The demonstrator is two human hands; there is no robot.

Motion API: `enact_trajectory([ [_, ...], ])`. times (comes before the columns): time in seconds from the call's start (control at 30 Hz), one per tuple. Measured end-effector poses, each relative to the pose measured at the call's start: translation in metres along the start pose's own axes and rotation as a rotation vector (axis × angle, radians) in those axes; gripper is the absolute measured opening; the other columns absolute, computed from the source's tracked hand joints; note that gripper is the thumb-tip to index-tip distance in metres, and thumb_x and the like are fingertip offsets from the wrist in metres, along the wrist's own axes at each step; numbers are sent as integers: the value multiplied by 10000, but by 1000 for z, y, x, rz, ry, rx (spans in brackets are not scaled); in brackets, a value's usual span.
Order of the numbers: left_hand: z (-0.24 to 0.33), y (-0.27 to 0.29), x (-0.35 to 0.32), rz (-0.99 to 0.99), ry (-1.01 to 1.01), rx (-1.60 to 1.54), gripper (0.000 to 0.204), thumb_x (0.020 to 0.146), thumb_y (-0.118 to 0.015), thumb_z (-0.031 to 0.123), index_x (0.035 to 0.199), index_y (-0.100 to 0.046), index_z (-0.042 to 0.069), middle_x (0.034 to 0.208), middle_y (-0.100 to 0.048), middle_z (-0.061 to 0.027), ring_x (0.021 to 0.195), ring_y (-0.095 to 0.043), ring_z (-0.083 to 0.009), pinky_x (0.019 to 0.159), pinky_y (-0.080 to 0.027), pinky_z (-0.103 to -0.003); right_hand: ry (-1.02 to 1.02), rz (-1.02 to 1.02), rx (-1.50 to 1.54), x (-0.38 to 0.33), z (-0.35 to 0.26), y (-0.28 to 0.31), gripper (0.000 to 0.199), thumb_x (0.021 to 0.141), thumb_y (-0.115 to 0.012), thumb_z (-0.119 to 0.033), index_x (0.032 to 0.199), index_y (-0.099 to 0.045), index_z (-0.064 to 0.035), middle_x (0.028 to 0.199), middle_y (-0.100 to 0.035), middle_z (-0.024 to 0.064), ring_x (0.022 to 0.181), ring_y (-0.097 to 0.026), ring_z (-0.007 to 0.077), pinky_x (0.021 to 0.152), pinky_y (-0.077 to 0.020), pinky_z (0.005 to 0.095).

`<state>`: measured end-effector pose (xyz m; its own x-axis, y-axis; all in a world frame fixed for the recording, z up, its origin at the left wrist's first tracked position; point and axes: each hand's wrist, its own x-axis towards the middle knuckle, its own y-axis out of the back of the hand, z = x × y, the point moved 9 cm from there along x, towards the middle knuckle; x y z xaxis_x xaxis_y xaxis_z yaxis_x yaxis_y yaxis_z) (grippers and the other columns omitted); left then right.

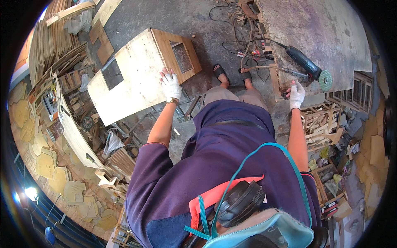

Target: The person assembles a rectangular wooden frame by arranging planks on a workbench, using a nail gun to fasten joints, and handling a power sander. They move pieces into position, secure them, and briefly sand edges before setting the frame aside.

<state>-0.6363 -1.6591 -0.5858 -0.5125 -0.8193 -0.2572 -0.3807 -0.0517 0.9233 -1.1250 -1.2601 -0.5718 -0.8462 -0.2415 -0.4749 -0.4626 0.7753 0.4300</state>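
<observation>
My left hand (170, 87), in a white glove with bare fingertips, lies with fingers spread on the pale plywood side of a wooden cabinet (136, 78). The cabinet has a brown front with a rectangular opening and a notch cut from its far-left side. My right hand (296, 96), gloved the same way, is at the near-left edge of the worktable (322, 29), its fingers loosely bent and apart. Just beyond it lies a slim metal tool (294, 73) joined to a hose. A dark angle grinder (304, 60) with a green disc (325, 80) rests on the tabletop.
Tangled cables and hoses (244, 29) lie along the worktable's left side. Stacked wood strips (53, 45) and a long pale board (74, 128) stand at the left. A crate of wood offcuts (322, 124) sits at the right. The cabinet rests on metal supports (182, 113).
</observation>
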Motion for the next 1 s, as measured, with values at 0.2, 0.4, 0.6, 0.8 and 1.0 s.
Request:
enact_trajectory([
  [0.2, 3, -9, 0, 84, 24, -61, 659, 924, -517, 69, 1564, -362, 57, 1674, -164, -287, 1515, -241, -504, 1201, -276, -602, 28, -28, -24, 9, 16, 4, 367, 998, -670, -374, 1010, -681, -8, 618, -639, 79, 392, -531, 125, 372, -366, 268],
  [0.4, 3, -25, 7, 114, 32, 12, 598, 967, -484, 121, 1555, -384, 74, 1670, -219, -256, 1503, -273, -502, 1197, -286, -596, 114, -118, -16, 14, 3, -3, 368, 1007, -653, -360, 1021, -673, 7, 637, -650, 88, 406, -548, 128, 377, -383, 271],
  [0.6, -5, -33, 14, 210, 33, -11, 614, 948, -562, 181, 1537, -413, 87, 1653, -260, -259, 1484, -334, -476, 1171, -343, -581, 165, -213, -33, 17, -1, -8, 362, 1009, -649, -345, 1083, -673, 9, 672, -657, 85, 424, -560, 132, 379, -391, 266],
  [0.8, -5, -34, 18, 178, 93, -2, 559, 1016, -473, 177, 1566, -373, 164, 1669, -278, -179, 1469, -388, -430, 1154, -377, -567, 214, -234, -31, 30, 6, -8, 320, 1011, -642, -295, 1132, -671, -1, 691, -665, 77, 445, -575, 124, 383, -403, 259],
  [1.0, -5, -33, 17, 206, 98, -41, 561, 1007, -469, 160, 1560, -374, 166, 1670, -278, -165, 1471, -387, -426, 1148, -379, -587, 225, -248, -39, 30, 5, -10, 298, 1008, -649, -289, 1109, -683, -10, 680, -663, 67, 446, -571, 121, 392, -409, 260],
])
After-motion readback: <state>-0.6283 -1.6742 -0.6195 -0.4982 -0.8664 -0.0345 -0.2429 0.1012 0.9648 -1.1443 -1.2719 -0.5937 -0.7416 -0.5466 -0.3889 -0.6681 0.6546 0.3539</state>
